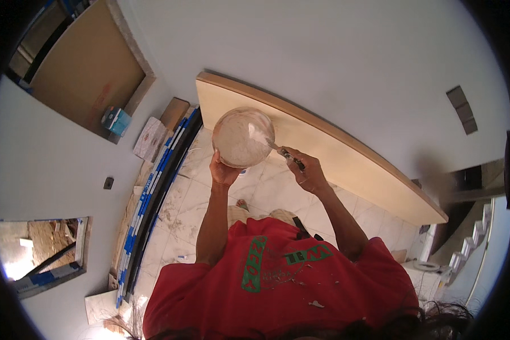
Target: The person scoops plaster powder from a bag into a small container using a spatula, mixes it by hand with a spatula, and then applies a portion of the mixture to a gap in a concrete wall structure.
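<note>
My left hand [225,171] grips the near rim of a round, shallow bowl [238,139] whose inside is coated in pale, dusty residue. A whitish dab of paste [257,132] lies toward its right side. In my right hand [309,173] is a putty knife [289,156] with a dark handle, its fingers wrapped round the grip. The blade reaches the bowl's right rim, close to the paste. My left fingers are mostly hidden beneath the bowl.
A long wooden board [334,153] leans on its edge along the grey wall [334,51] ahead. Blue-and-white wrapped strips [150,198] stand along the left wall. A blue box [117,120] sits on the left window ledge. Pale floor tiles [195,190] are smudged with dirt.
</note>
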`<state>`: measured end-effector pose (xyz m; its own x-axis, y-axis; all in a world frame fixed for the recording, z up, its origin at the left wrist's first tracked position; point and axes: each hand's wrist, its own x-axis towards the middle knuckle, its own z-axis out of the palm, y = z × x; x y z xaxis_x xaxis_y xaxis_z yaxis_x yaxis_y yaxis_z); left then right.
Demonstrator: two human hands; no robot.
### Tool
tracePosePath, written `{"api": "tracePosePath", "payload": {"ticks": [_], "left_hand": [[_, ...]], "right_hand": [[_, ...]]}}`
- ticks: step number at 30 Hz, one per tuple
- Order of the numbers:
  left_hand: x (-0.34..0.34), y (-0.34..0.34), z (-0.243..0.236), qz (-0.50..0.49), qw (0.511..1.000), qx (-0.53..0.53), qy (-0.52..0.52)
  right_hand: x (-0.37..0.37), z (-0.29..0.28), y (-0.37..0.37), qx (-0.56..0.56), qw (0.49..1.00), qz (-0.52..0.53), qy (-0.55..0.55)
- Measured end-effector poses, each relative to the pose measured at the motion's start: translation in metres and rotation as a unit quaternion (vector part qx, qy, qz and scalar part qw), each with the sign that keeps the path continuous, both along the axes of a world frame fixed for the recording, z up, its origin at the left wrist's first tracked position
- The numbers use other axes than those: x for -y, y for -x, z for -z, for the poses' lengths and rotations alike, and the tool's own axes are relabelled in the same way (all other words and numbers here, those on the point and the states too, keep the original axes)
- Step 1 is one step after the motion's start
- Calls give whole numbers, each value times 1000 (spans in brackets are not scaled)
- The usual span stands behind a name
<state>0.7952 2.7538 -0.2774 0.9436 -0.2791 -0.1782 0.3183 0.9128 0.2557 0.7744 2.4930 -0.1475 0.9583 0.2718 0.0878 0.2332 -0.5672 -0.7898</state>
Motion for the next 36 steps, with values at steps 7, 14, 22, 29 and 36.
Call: {"api": "tracePosePath", "payload": {"ticks": [7, 14, 22, 29, 36], "left_hand": [[50, 0, -1, 169, 984, 19, -50], [133, 23, -13, 316, 935, 19, -157], [262, 96, -20, 370, 921, 18, -121], [382, 159, -32, 390, 914, 49, -101], [495, 199, -26, 463, 881, 54, -83]], "right_hand": [[74, -74, 34, -53, 990, 74, 104], [153, -115, 91, -104, 973, 125, 164], [258, -118, 203, -188, 952, 190, 148], [325, -97, 311, -104, 918, 351, 152], [366, -61, 370, -114, 862, 472, 145]]}}
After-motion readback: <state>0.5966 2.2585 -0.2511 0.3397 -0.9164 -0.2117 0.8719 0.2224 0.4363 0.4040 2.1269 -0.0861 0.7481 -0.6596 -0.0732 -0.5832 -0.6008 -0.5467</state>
